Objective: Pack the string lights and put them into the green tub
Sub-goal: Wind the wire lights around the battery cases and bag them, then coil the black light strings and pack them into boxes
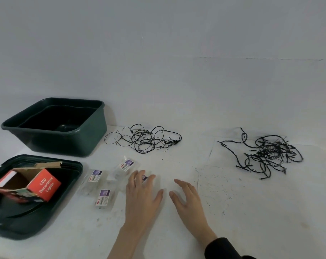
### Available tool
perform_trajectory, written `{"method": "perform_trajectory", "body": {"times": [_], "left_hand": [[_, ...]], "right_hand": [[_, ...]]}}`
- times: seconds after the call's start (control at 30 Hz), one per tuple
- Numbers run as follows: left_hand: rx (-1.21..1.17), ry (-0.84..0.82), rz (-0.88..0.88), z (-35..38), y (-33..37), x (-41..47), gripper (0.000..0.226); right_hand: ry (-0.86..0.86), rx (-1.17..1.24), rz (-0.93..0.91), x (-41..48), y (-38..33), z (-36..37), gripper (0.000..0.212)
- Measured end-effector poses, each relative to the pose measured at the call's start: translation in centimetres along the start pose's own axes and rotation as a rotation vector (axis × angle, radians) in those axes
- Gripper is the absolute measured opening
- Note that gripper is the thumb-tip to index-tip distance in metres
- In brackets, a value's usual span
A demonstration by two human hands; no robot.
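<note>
Two tangles of black string lights lie on the white table: a thin one (143, 139) at the middle back, a thicker one (268, 154) to the right. The green tub (95, 131) stands open at the back left with nothing visible inside. Several clear plastic bags with labels (102, 197) lie in front of it. My left hand (141, 195) lies flat, fingers spread, on one of these bags (144, 177). My right hand (186, 197) is held open just to its right over bare table, holding nothing.
The tub's green lid (37, 219) lies at the near left. On it rests an open red cardboard box (44, 187) marked LED Decorative Lights. A grey wall rises behind the table. The table surface at the right is scuffed with dark marks.
</note>
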State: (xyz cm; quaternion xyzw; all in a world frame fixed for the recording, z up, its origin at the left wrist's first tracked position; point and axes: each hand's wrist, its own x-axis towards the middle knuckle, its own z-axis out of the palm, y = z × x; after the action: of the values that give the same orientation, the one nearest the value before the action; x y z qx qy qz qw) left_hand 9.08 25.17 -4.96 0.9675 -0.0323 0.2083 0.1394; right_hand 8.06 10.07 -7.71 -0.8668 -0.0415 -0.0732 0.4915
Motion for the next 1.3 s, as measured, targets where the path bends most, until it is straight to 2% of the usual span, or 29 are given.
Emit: {"method": "perform_trajectory", "body": {"times": [0.03, 0.07, 0.13, 0.2, 0.3, 0.43, 0.5, 0.57, 0.67, 0.73, 0.83, 0.93, 1.0, 1.07, 1.13, 1.2, 1.3], "left_hand": [[-0.019, -0.015, 0.051, 0.4, 0.3, -0.1, 0.035], [-0.045, -0.046, 0.111, 0.7, 0.9, -0.2, 0.034], [-0.101, -0.153, 0.192, 1.7, 1.5, -0.6, 0.042], [-0.207, -0.240, 0.189, 2.8, 2.1, -1.1, 0.048], [-0.294, -0.234, 0.181, 4.1, 2.1, -2.1, 0.045], [-0.424, -0.150, 0.155, 4.8, 2.0, -2.3, 0.058], [-0.427, -0.120, 0.148, 5.1, 2.1, -2.2, 0.057], [-0.400, -0.139, 0.163, 5.4, 2.2, -2.1, 0.046], [-0.401, -0.107, 0.188, 6.0, 2.0, -1.8, 0.033], [-0.395, -0.083, 0.192, 6.2, 1.9, -1.5, 0.032], [-0.352, -0.066, 0.203, 6.3, 1.9, -1.4, 0.033], [-0.326, -0.081, 0.214, 6.2, 2.0, -1.5, 0.031], [-0.305, -0.097, 0.209, 6.0, 2.1, -1.5, 0.030], [-0.312, -0.087, 0.198, 6.1, 2.0, -1.4, 0.028], [-0.331, -0.075, 0.186, 6.2, 1.7, -1.3, 0.027], [-0.378, -0.050, 0.178, 6.2, 1.5, -1.2, 0.025], [-0.429, -0.035, 0.160, 6.4, 1.4, -1.3, 0.024]], "right_hand": [[0.051, 0.069, 0.038, 0.0, -0.1, -0.1, 0.030], [0.116, 0.150, 0.091, 0.0, -0.1, -0.4, 0.023], [0.244, 0.305, 0.193, -0.1, -0.2, -0.8, 0.025], [0.331, 0.386, 0.253, -0.3, 0.0, -1.6, 0.027], [0.312, 0.471, 0.304, -0.6, 0.4, -3.2, 0.026], [0.220, 0.479, 0.322, 0.5, 1.3, -6.5, 0.032], [0.176, 0.359, 0.300, 2.3, 1.7, -7.9, 0.035], [0.132, 0.134, 0.236, 5.0, 1.8, -8.7, 0.034], [0.022, -0.271, 0.035, 10.2, 1.0, -8.4, 0.024], [-0.112, -0.532, -0.135, 13.8, 0.2, -7.3, 0.023], [-0.342, -0.838, -0.265, 17.8, -0.8, -5.7, 0.029], [-0.416, -0.922, -0.317, 19.9, -1.0, -3.8, 0.044], [-0.403, -0.843, -0.251, 20.5, -0.7, -2.7, 0.053], [-0.393, -0.869, -0.213, 20.6, -0.2, -1.8, 0.057], [-0.353, -1.016, -0.257, 20.4, 0.6, -1.6, 0.052], [-0.288, -1.159, -0.326, 20.1, 1.2, -2.1, 0.039], [-0.322, -1.235, -0.309, 19.1, 1.5, -3.8, 0.026]]}}
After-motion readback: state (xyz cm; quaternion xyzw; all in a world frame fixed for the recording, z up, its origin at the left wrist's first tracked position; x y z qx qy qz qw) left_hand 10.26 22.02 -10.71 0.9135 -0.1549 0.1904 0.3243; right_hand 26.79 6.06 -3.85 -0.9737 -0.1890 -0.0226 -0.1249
